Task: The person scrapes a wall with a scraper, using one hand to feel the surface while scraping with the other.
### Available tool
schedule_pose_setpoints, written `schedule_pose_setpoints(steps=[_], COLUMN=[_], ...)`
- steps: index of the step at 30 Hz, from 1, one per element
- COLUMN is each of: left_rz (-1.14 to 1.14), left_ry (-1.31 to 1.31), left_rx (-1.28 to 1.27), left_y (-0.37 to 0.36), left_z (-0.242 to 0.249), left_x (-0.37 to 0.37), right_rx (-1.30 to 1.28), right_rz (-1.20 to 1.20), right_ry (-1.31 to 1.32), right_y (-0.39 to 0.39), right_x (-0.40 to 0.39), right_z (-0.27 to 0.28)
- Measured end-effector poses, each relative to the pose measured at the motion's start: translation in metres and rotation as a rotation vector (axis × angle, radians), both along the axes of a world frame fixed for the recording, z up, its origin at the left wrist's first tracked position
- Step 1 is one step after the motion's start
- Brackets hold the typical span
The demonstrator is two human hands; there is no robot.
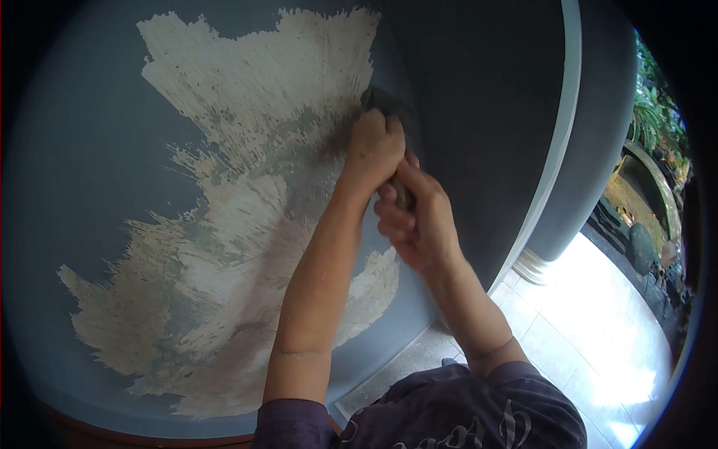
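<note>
Both hands are closed on a dark scraper (404,196) held up to the wall. Its handle shows between the hands, and its blurred head lies near the right edge of the bare patch. My left hand (376,146) wraps round the upper part, close to the head. Lower down and to the right, my right hand (420,213) grips the handle's end. Around the tool, the blue-grey painted wall (97,172) has a large, ragged whitish patch (254,67) where the paint is gone. Where the blade meets the wall is too dark to make out.
A dark wall section (479,112) with a pale vertical trim (557,150) stands on the right. Beyond it lies a bright tiled floor (568,329), with plants (658,112) and stones (641,247) farther out. A reddish-brown edge (134,440) runs along the wall's bottom.
</note>
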State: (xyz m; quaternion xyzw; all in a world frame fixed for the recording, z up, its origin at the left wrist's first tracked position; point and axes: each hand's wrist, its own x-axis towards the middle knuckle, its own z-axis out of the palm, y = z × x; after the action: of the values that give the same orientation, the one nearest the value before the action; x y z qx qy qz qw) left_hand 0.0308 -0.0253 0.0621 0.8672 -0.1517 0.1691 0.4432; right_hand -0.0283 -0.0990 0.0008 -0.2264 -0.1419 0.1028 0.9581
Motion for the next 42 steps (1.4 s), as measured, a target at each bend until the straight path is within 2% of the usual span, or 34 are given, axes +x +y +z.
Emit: schedule_pose_setpoints(steps=[5, 8, 11, 14, 17, 20, 25, 29, 35, 42], left_rz=[-0.037, 0.023, 0.035, 0.055, 0.042, -0.024, -0.018, 0.008, 0.017, -0.041], left_ry=[-0.048, -0.118, 0.012, 0.030, 0.053, -0.048, -0.108, 0.001, -0.084, -0.044], left_rx=[0.004, 0.073, 0.046, -0.027, 0.063, -0.016, 0.044, -0.021, 0.011, -0.040], left_y=[-0.008, -0.004, -0.001, -0.005, -0.009, -0.012, -0.004, 0.004, 0.016, 0.013], left_z=[0.007, -0.008, -0.005, 0.003, 0.014, 0.011, 0.001, -0.013, -0.021, -0.013], left_x=[0.010, 0.014, -0.002, 0.002, 0.016, 0.011, 0.003, -0.020, -0.009, -0.005], right_rx=[-0.005, 0.018, -0.045, -0.059, -0.051, -0.020, 0.042, -0.054, -0.078, -0.075], right_rz=[-0.041, 0.034, -0.006, -0.047, -0.029, -0.007, 0.091, 0.059, 0.060, 0.074], right_ry=[-0.017, -0.045, 0.035, 0.002, -0.051, -0.048, -0.076, -0.011, 0.003, -0.005], right_y=[-0.009, -0.010, -0.002, -0.004, -0.013, -0.016, -0.013, -0.004, 0.006, 0.001], right_x=[0.011, 0.004, -0.007, 0.003, 0.016, 0.015, 0.008, -0.016, -0.015, -0.007], right_z=[0.006, -0.002, 0.001, 0.007, 0.012, 0.012, -0.005, -0.010, -0.011, -0.009])
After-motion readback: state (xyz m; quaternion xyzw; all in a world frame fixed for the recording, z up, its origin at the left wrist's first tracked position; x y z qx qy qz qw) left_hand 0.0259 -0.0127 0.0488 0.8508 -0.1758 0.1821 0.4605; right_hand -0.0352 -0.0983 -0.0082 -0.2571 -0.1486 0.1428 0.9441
